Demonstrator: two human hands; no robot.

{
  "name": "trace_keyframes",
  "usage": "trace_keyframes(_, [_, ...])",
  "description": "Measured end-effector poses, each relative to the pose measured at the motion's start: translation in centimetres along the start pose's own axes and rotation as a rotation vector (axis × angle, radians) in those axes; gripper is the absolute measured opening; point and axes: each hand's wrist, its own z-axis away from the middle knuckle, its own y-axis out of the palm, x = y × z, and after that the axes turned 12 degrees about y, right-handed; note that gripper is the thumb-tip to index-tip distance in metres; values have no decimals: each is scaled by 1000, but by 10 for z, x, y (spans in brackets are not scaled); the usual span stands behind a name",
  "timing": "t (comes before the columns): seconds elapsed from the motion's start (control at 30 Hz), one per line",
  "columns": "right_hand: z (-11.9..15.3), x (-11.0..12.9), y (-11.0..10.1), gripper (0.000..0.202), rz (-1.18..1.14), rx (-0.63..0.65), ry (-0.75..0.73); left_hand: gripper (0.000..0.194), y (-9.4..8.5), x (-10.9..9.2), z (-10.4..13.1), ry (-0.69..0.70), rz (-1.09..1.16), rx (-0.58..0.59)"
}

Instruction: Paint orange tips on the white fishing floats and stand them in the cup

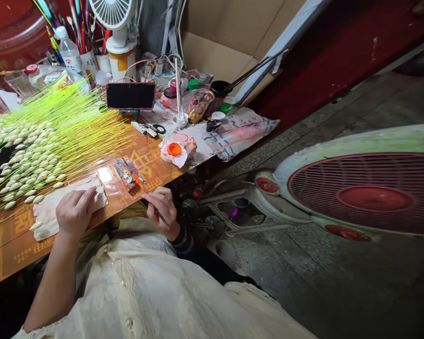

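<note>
My right hand (162, 210) is closed around a thin paintbrush (138, 179), whose orange tip lies at a small paint-smeared block (128, 175) on the table. My left hand (76, 211) rests on a pale cloth (53, 211) near the table edge, its fingers bent together; whether it pinches something is hidden. One pale bud (36, 226) lies on the cloth's lower left part. Many pale buds (31, 172) on thin yellow-green stems (70, 115) spread over the left of the table. An orange paint cup (174, 149) sits on white tissue beyond my right hand.
Behind stand a phone (130, 96) on a stand, a white fan (115, 19), a bottle (69, 52) and brushes in cups. Scissors (155, 129) and paint pots (214, 125) lie farther right. A large fan (367, 193) stands right of the table.
</note>
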Motion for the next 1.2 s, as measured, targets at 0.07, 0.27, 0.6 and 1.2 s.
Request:
trace_keyframes(0.07, [2,4,4,48,-24,30,-31,16,-1,-1,0,-20,5,12])
trace_keyframes(0.27, [5,11,16,49,-1,43,-42,18,-2,-3,-2,-47,39,24])
trace_keyframes(0.6, [15,5,22,53,90,74,14,20,1,-3,1,-57,31,19])
trace_keyframes(1.2, [7,15,19,53,39,101,0,17,-2,-5,-3,-42,25,9])
